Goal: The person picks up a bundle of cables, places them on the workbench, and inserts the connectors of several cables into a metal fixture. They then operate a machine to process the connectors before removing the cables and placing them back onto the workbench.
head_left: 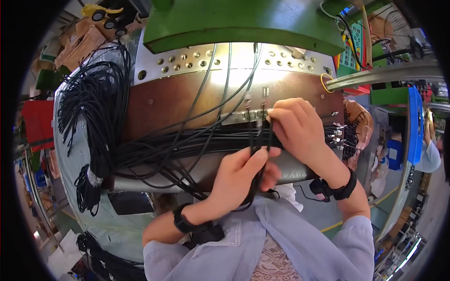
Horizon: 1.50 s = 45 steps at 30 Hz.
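over cables (201,143), left hand (239,177) curled, right (297,131) pinching

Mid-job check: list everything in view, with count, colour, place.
Machine: one, green, top
Metal plate: one, silver, machine's near edge
Board: one, brown, centre
Cable bundles: at least two, black, left
Loose cables: many, black, across board's near side
Terminals: several, silver, right cable ends
Held cables: count unclear, black, at both hands
Button panel: one, green, upper right
Metal bar: one, grey, right
Blue panel: one, far right
Others: too small to list
Wristbands: two, black, wrists
Left hand: one, bare, centre
Right hand: one, bare, right of centre
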### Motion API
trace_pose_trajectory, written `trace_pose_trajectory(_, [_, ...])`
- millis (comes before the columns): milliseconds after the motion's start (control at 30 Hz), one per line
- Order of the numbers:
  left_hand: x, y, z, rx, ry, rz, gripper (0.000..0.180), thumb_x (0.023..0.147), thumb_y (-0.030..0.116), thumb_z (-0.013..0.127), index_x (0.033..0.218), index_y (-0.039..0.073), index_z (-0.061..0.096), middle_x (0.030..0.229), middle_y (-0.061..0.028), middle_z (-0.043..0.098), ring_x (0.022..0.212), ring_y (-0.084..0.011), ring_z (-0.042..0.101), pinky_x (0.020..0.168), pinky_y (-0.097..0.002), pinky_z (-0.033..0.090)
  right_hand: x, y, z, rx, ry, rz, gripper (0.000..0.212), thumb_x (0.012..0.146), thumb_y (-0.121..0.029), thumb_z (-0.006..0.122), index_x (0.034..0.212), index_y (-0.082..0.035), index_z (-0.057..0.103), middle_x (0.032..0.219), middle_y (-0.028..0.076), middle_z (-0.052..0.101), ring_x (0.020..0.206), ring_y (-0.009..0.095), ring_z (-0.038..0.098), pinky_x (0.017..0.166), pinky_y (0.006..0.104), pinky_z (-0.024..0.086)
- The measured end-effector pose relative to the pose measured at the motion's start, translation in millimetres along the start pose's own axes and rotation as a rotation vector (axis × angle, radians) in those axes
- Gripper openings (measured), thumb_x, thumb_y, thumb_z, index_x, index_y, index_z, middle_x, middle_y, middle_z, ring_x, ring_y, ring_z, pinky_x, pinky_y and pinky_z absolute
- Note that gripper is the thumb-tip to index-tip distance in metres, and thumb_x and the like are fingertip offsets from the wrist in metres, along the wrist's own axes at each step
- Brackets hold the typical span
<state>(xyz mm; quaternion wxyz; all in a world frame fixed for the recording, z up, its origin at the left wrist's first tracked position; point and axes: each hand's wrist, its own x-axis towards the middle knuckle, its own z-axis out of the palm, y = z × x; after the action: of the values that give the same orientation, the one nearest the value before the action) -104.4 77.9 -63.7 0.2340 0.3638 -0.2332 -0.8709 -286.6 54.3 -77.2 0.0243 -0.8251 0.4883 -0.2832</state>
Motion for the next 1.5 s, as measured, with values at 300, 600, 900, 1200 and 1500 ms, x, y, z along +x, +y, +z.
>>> trace_pose_trajectory(300, [-20, 6, -12, 0.102, 0.032, 0.18, 0.028, 0.096, 0.016, 0.046, 0.096, -0.006, 0.063, 0.068, -0.0105, 0.062, 0.06, -0.0155, 0.059, 0.058, -0.0268, 0.048, -2, -7, 21, 0.354, 0.061, 0.2, 0.02, 0.075, 0.004, 0.066, 0.091, -0.003, 0.057, 0.09, 0.01, 0.061, 0.081, 0.025, 0.06, 0.067, 0.0302, 0.048])
trace_pose_trajectory(600, [-12, 1, -14, 0.083, 0.036, 0.076, 0.029, 0.095, 0.018, 0.049, 0.091, -0.007, 0.063, 0.067, -0.0106, 0.062, 0.059, -0.0153, 0.059, 0.056, -0.0272, 0.047, 2, -7, 21, 0.314, 0.002, 0.191, 0.019, 0.074, 0.005, 0.066, 0.09, -0.003, 0.058, 0.09, 0.011, 0.059, 0.079, 0.025, 0.06, 0.066, 0.0305, 0.048])
trace_pose_trajectory(900, [-8, 6, -11, 0.09, -0.014, 0.04, 0.03, 0.095, 0.019, 0.049, 0.09, -0.007, 0.063, 0.068, -0.0116, 0.062, 0.058, -0.0154, 0.059, 0.055, -0.0263, 0.048, 16, -16, -7, 0.006, 0.106, 0.054, 0.021, 0.073, 0.001, 0.068, 0.091, -0.006, 0.059, 0.096, 0.011, 0.061, 0.082, 0.028, 0.059, 0.069, 0.0349, 0.048])
trace_pose_trajectory(1200, [-19, 23, 0, 0.346, -0.015, 0.378, 0.038, 0.1, 0.024, 0.034, 0.111, -0.006, 0.055, 0.073, -0.0161, 0.065, 0.059, -0.0172, 0.06, 0.057, -0.0265, 0.049, -10, -1, 7, 0.212, 0.069, 0.183, 0.018, 0.075, 0.001, 0.065, 0.09, -0.005, 0.057, 0.091, 0.009, 0.064, 0.085, 0.028, 0.06, 0.074, 0.0345, 0.047])
trace_pose_trajectory(1500, [-10, 20, 1, 0.112, -0.203, 0.035, 0.045, 0.101, 0.027, 0.025, 0.112, -0.008, 0.053, 0.071, -0.0186, 0.064, 0.056, -0.0208, 0.061, 0.054, -0.0276, 0.05, -3, -5, 5, 0.18, -0.001, 0.174, 0.021, 0.073, 0.002, 0.064, 0.091, -0.006, 0.056, 0.093, 0.01, 0.063, 0.086, 0.029, 0.06, 0.077, 0.0349, 0.047])
